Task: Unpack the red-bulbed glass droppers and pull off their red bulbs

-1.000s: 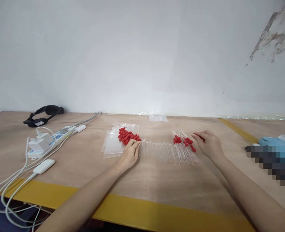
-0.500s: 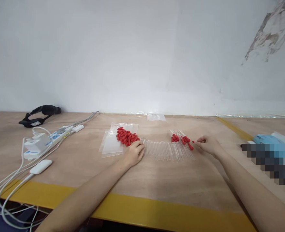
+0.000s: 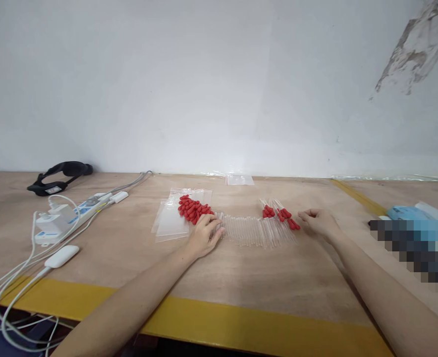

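A row of clear glass tubes [image 3: 254, 232] lies side by side across the wooden table [image 3: 241, 282]. My left hand [image 3: 204, 233] rests at the row's left end, fingers on the first tubes, next to a heap of red rubber caps [image 3: 192, 209] on clear plastic bags [image 3: 172, 221]. At the row's right end lie several tubes fitted with red caps [image 3: 283, 214]. My right hand [image 3: 318, 221] sits just right of them, fingers curled loosely; whether it pinches anything is too small to tell.
A white power strip with plugs and cables [image 3: 66, 215] lies at the left, a white adapter [image 3: 62, 256] nearer the yellow table edge [image 3: 219, 325]. A black headband [image 3: 59, 176] lies at the back left. Blue items [image 3: 412, 214] sit at the right. A small bag [image 3: 240, 180] lies by the wall.
My right hand has drawn back from the capped tubes toward the right and lowered to the table. My left hand shifted slightly along the left end of the tube row.
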`<action>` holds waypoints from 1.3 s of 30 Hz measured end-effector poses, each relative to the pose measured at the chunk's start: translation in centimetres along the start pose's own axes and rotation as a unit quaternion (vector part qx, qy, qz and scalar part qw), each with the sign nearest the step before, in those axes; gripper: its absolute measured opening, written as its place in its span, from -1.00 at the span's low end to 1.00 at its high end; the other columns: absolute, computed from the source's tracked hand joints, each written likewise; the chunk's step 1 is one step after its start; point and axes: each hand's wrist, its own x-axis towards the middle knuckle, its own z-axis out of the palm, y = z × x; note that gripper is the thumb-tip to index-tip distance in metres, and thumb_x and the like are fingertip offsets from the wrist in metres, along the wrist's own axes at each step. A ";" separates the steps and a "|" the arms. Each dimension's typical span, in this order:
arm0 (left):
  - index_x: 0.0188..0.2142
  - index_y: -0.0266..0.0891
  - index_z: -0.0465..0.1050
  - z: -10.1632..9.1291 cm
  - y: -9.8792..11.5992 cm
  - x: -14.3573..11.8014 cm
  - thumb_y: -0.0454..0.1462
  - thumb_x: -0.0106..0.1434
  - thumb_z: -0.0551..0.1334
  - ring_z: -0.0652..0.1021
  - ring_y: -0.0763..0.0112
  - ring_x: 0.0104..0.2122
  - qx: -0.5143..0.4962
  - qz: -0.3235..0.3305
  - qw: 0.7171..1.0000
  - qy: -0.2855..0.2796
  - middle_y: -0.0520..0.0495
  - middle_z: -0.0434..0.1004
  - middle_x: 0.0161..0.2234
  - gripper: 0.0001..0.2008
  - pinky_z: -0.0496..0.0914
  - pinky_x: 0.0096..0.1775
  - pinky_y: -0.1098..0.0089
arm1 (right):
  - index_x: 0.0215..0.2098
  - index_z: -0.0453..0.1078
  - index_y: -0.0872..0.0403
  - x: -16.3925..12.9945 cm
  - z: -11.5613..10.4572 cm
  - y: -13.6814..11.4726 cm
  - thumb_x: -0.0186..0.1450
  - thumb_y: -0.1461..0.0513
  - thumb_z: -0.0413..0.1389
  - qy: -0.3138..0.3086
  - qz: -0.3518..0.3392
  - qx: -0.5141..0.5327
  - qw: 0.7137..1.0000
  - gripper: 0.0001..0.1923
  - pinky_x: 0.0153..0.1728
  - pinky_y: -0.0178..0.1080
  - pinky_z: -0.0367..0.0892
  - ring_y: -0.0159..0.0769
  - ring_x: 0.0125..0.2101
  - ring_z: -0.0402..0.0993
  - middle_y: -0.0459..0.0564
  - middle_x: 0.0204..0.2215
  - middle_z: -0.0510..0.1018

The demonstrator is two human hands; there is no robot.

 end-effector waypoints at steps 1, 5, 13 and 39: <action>-0.18 -0.25 0.38 -0.2 0.0 0.0 -0.24 0.22 0.08 0.37 0.32 -0.21 0.004 -0.004 1.000 0.002 -0.12 0.36 -0.25 -0.79 0.30 -0.15 0.25 | -0.44 0.45 0.11 -0.2 0.0 -0.3 0.05 0.04 0.04 0.017 -0.015 0.004 1.000 -0.68 -0.55 -0.34 0.16 -0.33 -0.54 0.35 -0.03 -0.57 0.49; -0.21 -0.23 0.40 -0.7 0.2 -0.1 -0.24 0.19 0.12 0.36 0.28 -0.17 0.038 -0.018 0.999 0.002 -0.12 0.37 -0.24 -0.80 0.24 -0.14 0.21 | -0.38 0.46 0.07 -1.2 1.0 -2.7 0.08 -0.01 0.02 0.016 -0.109 -0.009 0.994 -0.63 -0.47 -0.34 0.19 -0.32 -0.47 0.38 -0.03 -0.50 0.51; -0.26 -0.19 0.42 -0.8 0.2 -0.3 -0.25 0.15 0.16 0.34 0.27 -0.15 0.064 -0.033 0.997 0.005 -0.10 0.37 -0.22 -0.84 0.13 -0.11 0.17 | -0.50 0.49 0.07 -1.3 3.9 -8.1 0.13 -0.05 -0.06 0.031 -0.153 -0.249 0.956 -0.56 -0.31 -0.16 0.09 -0.14 -0.33 0.37 0.09 -0.46 0.49; -0.13 -0.14 0.36 -0.8 1.8 -0.1 -0.30 0.23 0.10 0.41 0.35 -0.25 0.106 0.154 0.982 0.021 -0.07 0.45 -0.30 -0.79 0.26 -0.21 0.26 | -0.36 0.41 -0.01 -10.0 6.7 -7.9 0.23 0.13 0.00 -0.005 -0.410 0.030 0.912 -0.82 -0.28 -0.22 0.12 -0.34 -0.41 0.36 -0.11 -0.44 0.50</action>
